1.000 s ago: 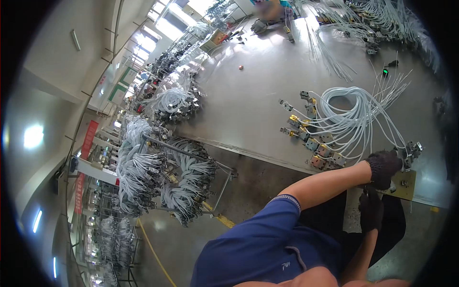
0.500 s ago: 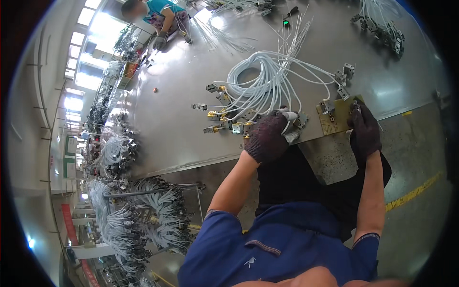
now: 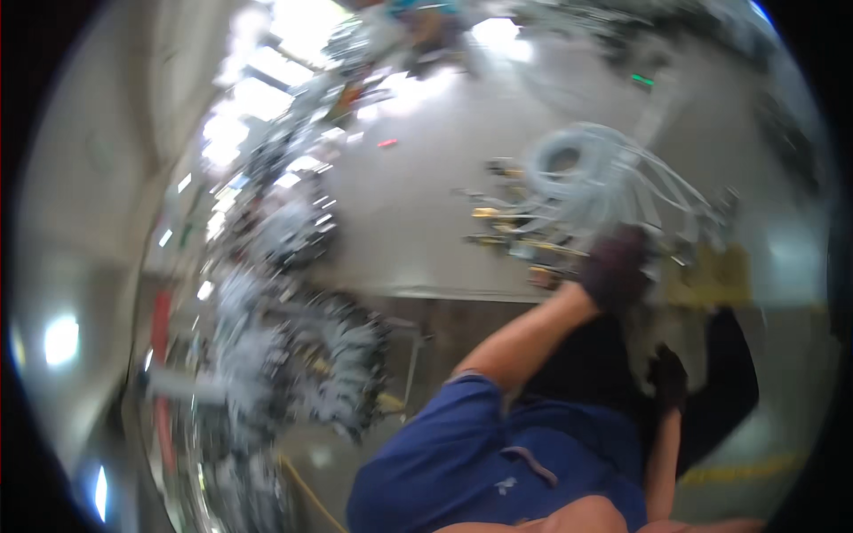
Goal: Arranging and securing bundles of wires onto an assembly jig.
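Observation:
The whole picture is smeared by motion. My left hand (image 3: pixel 616 265), in a dark glove, is at the table's front edge, against the near end of a coiled bundle of white cables (image 3: pixel 597 185). Its fingers are too blurred to show what they hold. Metal end fittings (image 3: pixel 542 275), some with yellow parts, fan out to the left of that hand. My right hand (image 3: pixel 667 377), also gloved, is low over my lap, off the table; its grip cannot be made out. A yellowish board (image 3: pixel 711 275) lies at the table edge, to the right of my left hand.
The grey metal table (image 3: pixel 409 213) extends ahead, with a small red object (image 3: pixel 386 143) on it. More fittings (image 3: pixel 791 142) lie at the far right. Racks of hanging cable bundles (image 3: pixel 342 364) stand left. Another person (image 3: pixel 428 25) is partly visible at the far side.
The view has swung, shifting the table scene rightward and blurring it. My right hand has drawn back from the board to my lap. My left hand stays by the cable bundle.

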A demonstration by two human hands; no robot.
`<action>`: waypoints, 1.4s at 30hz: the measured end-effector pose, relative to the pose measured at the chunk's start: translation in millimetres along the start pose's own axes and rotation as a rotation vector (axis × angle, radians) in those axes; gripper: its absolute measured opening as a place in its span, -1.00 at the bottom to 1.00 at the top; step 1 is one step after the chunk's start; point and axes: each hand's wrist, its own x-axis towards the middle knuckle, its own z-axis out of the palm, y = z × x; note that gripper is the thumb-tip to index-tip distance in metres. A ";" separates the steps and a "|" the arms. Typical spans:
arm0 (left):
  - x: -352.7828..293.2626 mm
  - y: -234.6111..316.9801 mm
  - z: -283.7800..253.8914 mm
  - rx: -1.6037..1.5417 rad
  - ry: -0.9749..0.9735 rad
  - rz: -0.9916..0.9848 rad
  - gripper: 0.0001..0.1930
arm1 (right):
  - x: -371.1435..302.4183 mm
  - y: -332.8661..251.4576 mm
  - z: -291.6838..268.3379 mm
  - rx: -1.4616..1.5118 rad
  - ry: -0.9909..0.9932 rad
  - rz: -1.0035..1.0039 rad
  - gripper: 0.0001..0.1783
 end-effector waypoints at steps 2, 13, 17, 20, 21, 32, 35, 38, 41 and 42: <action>7.0 21.0 7.9 -0.006 0.089 0.071 -0.45 | -0.1 -3.4 -9.7 -0.121 -0.048 -0.220 -0.49; 18.0 51.5 47.0 -0.058 0.051 -0.107 -0.48 | -39.7 -196.1 9.7 0.052 -0.173 -0.521 -0.56; 15.9 48.3 32.0 -0.187 0.124 -0.071 -0.41 | -23.1 -229.3 22.5 0.088 -0.219 -0.396 -0.54; 3.5 52.2 13.0 -0.418 0.214 -0.238 -0.40 | -7.5 -237.0 25.7 0.062 -0.350 -0.317 -0.56; 0.9 52.8 8.0 -0.458 0.208 -0.233 -0.41 | -2.6 -236.1 27.7 0.082 -0.361 -0.286 -0.57; 4.0 46.5 33.7 -0.579 0.291 -0.205 -0.54 | 55.2 -240.9 -10.3 0.737 -0.277 -0.275 -0.48; 4.8 38.2 29.7 -0.526 0.161 -0.117 -0.53 | 58.5 -240.2 -15.4 0.824 -0.235 -0.258 -0.47; 6.4 28.6 18.1 -0.462 -0.038 -0.093 -0.51 | 63.0 -246.4 -12.4 0.823 -0.156 -0.349 -0.47; 7.1 19.3 7.7 -0.458 -0.073 -0.043 -0.51 | 66.2 -252.4 -8.1 -0.494 0.244 -0.774 -0.49; 8.1 17.2 6.3 -0.478 -0.078 -0.024 -0.51 | 67.8 -252.2 -6.0 -0.472 0.240 -0.793 -0.50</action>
